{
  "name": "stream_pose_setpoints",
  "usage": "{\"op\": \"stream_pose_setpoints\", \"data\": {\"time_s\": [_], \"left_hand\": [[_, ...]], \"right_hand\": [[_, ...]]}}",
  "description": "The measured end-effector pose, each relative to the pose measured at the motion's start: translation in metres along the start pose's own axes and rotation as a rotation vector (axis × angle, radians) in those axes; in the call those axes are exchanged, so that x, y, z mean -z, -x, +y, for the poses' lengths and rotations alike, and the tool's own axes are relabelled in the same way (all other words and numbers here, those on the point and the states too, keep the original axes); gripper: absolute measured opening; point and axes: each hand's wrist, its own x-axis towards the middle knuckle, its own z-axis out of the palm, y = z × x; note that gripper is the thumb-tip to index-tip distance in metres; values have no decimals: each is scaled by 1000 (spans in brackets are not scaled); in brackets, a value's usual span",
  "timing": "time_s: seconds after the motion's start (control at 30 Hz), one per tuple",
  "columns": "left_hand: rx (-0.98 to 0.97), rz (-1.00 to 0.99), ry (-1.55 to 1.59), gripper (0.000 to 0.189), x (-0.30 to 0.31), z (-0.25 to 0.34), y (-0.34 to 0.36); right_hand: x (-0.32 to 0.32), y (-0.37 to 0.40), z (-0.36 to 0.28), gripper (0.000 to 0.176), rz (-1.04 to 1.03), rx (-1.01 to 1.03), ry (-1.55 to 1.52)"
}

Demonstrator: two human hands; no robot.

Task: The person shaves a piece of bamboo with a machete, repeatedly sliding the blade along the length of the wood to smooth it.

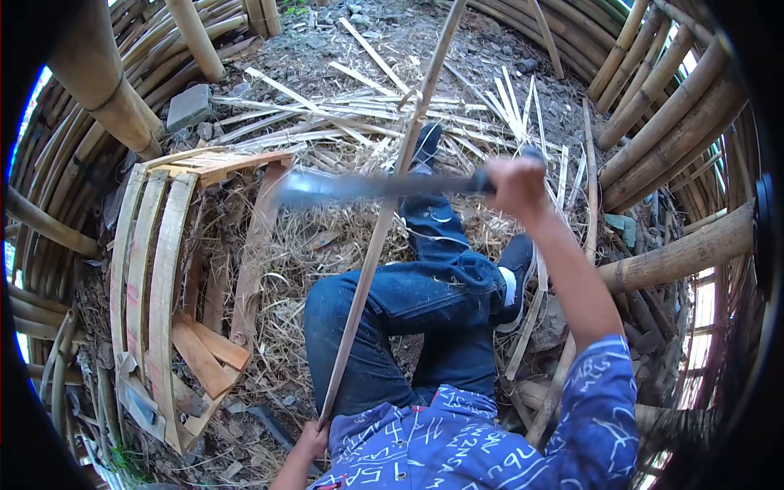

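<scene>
My right hand (518,188) is closed around the dark handle of a machete (339,189). Its blade is smeared by motion, points left and overlaps the pole in this view. A long, thin bamboo pole (367,263) runs slantwise from my waist, over my thigh, up past my shoe to the top of the view. Down at my left hip, my left hand (312,438) grips the lower end of this pole. My jeans-clad legs (408,294) are bent beneath it on the littered ground.
A slatted wooden crate (167,269) lies on its side at left. Split bamboo strips (327,114) are strewn ahead, near a grey block (189,107). Thick bamboo poles (682,245) jut in from the right. A dark, elongated object (271,426) lies by my left hand.
</scene>
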Motion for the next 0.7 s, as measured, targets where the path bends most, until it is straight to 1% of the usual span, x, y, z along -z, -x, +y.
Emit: {"op": "stream_pose_setpoints", "data": {"time_s": [0.03, 0.07, 0.1, 0.13, 0.17, 0.2, 0.23, 0.3, 0.37, 0.4, 0.43, 0.47, 0.5, 0.53, 0.57, 0.6, 0.63, 0.67, 0.7], "left_hand": [[9, -6, -3, 29, 2, 4, 3], [65, -40, -13, 29, 6, 15, -1], [118, -67, -17, 30, 8, 21, -4], [64, -75, 20, 29, 6, -3, -6], [53, -56, 27, 29, 4, -3, -7], [26, -14, 51, 29, 0, -2, -6], [6, 17, 72, 29, -5, -4, -3], [19, -4, 113, 29, -8, -11, -8], [112, -37, 39, 30, 1, 9, 1], [122, -50, 31, 30, -1, 2, 3], [26, -27, 71, 31, -3, -6, -2], [-69, 0, 116, 31, -3, -12, -3], [-66, 7, 122, 31, -1, -6, -3], [11, -28, 95, 31, 5, 5, -5], [91, -62, 80, 31, 4, 11, -3], [80, -83, 87, 31, 0, -23, -11], [66, -74, 91, 31, 1, -17, -14], [62, -84, 98, 30, 3, -7, -11], [63, -104, 100, 29, 5, 4, -5]], "right_hand": [[0, -10, 18, 12, -47, -172, 93], [1, -24, 27, 15, -151, -379, 139], [3, -30, 28, 17, -264, -395, 176], [-3, -30, 19, 18, -284, -371, 169], [-3, -33, 2, 18, -297, -340, 165], [1, -31, -14, 19, -291, -340, 51], [-2, -24, -23, 18, -227, -259, -44], [5, -16, -40, 14, -29, -21, -187], [20, -19, -58, 14, -43, 109, -80], [17, -20, -50, 15, -82, 58, -34], [14, -29, -34, 16, -112, 8, 16], [13, -40, -13, 17, -169, -206, 56], [15, -48, 9, 19, -224, -408, 94], [14, -45, 29, 18, -229, -382, 152], [20, -50, 32, 18, -235, -345, 212], [20, -54, 28, 17, -279, -332, 195], [28, -54, 13, 17, -328, -327, 186], [21, -52, 2, 15, -310, -348, 159], [20, -44, -5, 15, -264, -236, 85]]}}
